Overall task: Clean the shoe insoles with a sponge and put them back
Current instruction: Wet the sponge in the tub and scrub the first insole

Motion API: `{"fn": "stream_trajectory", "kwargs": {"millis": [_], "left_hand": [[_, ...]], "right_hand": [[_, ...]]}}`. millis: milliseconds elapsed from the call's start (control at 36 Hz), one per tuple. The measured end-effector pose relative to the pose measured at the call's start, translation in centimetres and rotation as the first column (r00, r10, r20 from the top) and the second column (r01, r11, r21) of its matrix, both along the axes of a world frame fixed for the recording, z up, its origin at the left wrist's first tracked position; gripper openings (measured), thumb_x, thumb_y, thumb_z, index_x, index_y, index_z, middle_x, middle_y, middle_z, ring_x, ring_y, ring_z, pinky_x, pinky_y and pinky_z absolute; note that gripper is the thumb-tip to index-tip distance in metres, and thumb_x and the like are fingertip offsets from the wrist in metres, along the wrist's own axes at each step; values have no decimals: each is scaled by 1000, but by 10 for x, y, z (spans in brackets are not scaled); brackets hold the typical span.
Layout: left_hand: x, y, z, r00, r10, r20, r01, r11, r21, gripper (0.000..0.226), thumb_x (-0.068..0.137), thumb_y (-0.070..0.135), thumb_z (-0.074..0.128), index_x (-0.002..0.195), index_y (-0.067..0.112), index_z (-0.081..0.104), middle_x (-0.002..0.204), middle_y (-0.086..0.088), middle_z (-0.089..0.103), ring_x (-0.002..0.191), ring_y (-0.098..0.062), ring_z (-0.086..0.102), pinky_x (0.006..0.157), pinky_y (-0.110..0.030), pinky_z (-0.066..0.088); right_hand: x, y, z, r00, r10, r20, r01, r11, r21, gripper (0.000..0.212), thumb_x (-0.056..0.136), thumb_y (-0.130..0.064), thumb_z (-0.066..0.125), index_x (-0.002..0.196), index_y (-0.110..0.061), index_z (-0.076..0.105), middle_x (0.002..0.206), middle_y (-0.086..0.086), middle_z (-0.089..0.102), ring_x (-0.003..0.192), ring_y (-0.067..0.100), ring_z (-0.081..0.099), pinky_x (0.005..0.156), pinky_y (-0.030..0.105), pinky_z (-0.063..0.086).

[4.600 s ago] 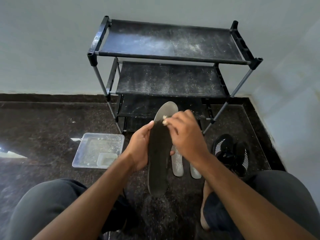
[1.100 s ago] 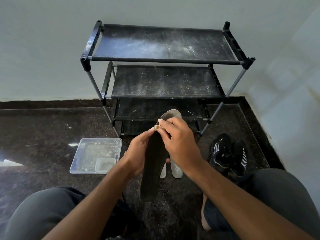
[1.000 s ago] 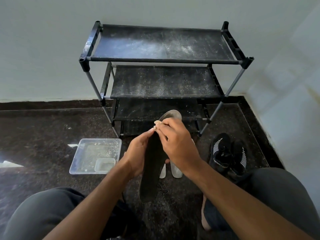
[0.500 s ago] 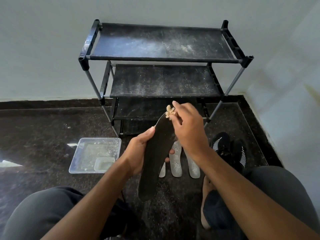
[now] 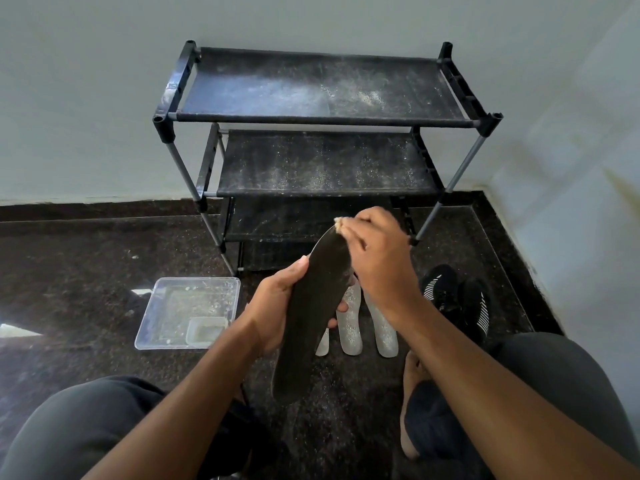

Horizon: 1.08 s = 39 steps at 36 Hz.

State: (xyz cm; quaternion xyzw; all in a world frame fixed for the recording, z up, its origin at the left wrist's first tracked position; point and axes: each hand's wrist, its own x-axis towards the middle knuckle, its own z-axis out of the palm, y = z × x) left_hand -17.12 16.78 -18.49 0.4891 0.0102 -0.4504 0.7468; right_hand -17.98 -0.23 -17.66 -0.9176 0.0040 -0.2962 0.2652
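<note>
A long black insole (image 5: 311, 313) stands upright between my knees, and my left hand (image 5: 277, 306) grips it around the middle from the left. My right hand (image 5: 377, 261) pinches a small tan sponge (image 5: 338, 223) and presses it against the insole's top end. Three pale insoles (image 5: 349, 323) lie side by side on the floor behind the black one, partly hidden by it. A pair of black shoes (image 5: 457, 299) with white stripes sits to the right of them.
A black three-tier shoe rack (image 5: 322, 161), dusty on its shelves, stands against the wall ahead. A clear plastic tray (image 5: 187, 317) with a small tub in it rests on the dark floor at left. A wall closes the right side. My knees fill the lower corners.
My right hand has run the sponge up the black insole from its upper middle to the very tip. My left hand keeps its grip, and the insole leans slightly more to the right.
</note>
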Motion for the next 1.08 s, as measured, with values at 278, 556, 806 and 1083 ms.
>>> {"fn": "stream_trajectory", "kwargs": {"millis": [278,556,806,1083], "left_hand": [[-1,1,-3,997,-9,71,5,999,50,49,111,39,29,136,12,61,123,-22,71,97,-38,69,78,-47,58],[0,0,-5,998,-21,64,19,999,38,54,111,42,29,139,7,59,118,-25,71,94,-36,70,77,-45,58],[2,1,-4,999,18,28,-18,1000,14,58,110,46,30,139,4,59,118,-26,69,97,-38,69,77,-45,58],[1,1,0,999,42,14,-42,999,0,58,110,44,30,137,3,60,115,-25,72,92,-36,69,74,-44,57]], "right_hand": [[4,-5,5,999,-52,-3,52,993,107,9,93,-7,69,98,-1,75,89,7,63,85,13,60,76,29,55],[2,-3,6,1000,-4,-29,6,998,61,10,94,-7,68,99,-3,75,90,6,61,87,20,60,78,32,54],[-6,16,1,996,79,-46,-78,996,30,11,96,-7,66,100,-3,76,91,4,62,88,15,58,82,14,44],[-3,5,1,999,-12,-40,15,998,65,9,93,-7,70,97,-2,76,87,4,61,81,18,59,74,28,53]]}}
